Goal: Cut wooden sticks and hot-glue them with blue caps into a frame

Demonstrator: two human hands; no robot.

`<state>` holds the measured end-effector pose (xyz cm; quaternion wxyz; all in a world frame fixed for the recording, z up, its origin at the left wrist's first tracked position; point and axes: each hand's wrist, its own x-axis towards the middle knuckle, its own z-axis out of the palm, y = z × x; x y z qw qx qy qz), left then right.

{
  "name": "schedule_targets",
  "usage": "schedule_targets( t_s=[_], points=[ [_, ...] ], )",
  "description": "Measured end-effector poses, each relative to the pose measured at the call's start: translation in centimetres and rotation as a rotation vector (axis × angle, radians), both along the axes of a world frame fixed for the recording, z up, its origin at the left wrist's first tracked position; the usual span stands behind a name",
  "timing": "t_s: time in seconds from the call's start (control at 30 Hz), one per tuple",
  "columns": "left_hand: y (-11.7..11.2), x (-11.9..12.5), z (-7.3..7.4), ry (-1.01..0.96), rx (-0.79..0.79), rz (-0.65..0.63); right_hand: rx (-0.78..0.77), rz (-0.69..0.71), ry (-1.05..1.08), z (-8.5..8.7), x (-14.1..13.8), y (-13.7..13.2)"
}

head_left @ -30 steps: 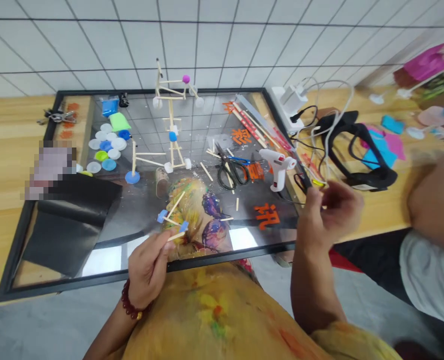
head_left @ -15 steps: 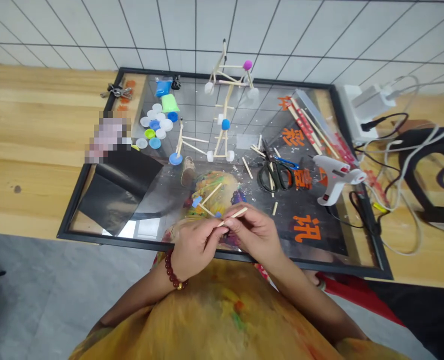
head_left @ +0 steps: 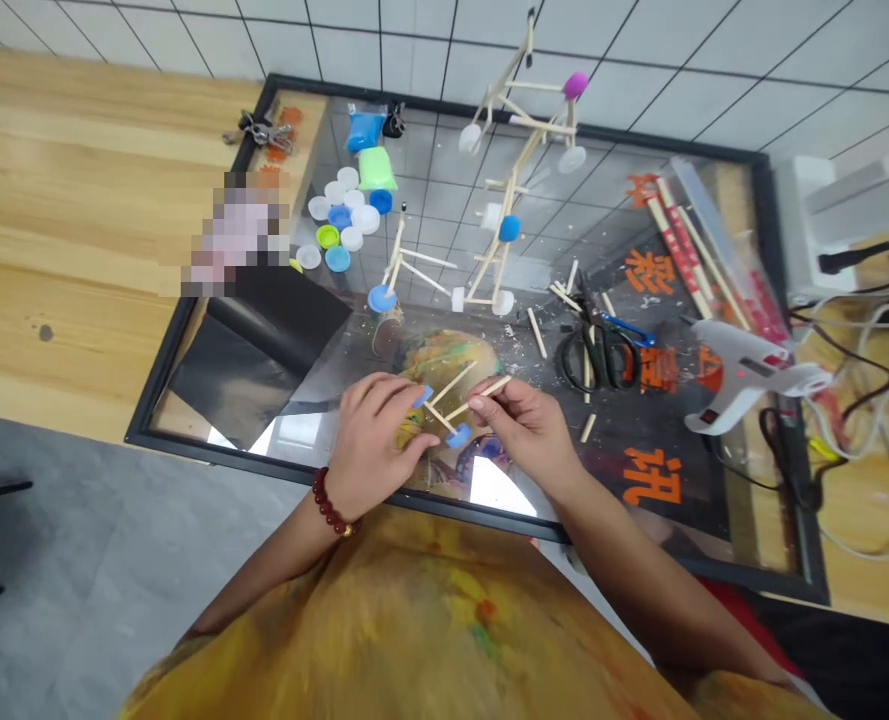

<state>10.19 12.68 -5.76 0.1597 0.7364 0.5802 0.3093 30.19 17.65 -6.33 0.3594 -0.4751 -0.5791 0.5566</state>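
Note:
My left hand (head_left: 378,432), with a red bead bracelet at the wrist, is closed on a small frame of thin wooden sticks with blue bottle caps (head_left: 444,412) on its ends. My right hand (head_left: 525,428) pinches one wooden stick (head_left: 481,394) of that same frame between thumb and fingers. Both hands hover over the near edge of a black-framed mirror board (head_left: 189,330) lying on the wooden table. Farther back on the mirror stands a taller stick structure (head_left: 510,170) with a purple ball and caps.
A smaller stick piece on a blue cap (head_left: 393,275), loose bottle caps (head_left: 339,220), black sheets (head_left: 260,345), black scissors (head_left: 598,350), a white glue gun (head_left: 751,370), long sticks (head_left: 688,240) and cables (head_left: 856,330) lie around. A tiled wall is behind.
A second ago my right hand was out to the right near the cables; it came over to the stick frame. Both hands have since shifted forward over the mirror, and the view has tilted.

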Motion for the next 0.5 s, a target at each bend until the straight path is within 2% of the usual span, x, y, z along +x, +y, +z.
schedule_targets(
  t_s=[0.3, 0.5],
  points=[
    [0.46, 0.31, -0.69, 0.090, -0.031, 0.045, -0.082, -0.003, 0.001, 0.39, 0.27, 0.13],
    [0.65, 0.57, -0.61, 0.129, 0.004, 0.029, -0.065, 0.045, -0.035, 0.34, 0.52, 0.32]
  ],
)
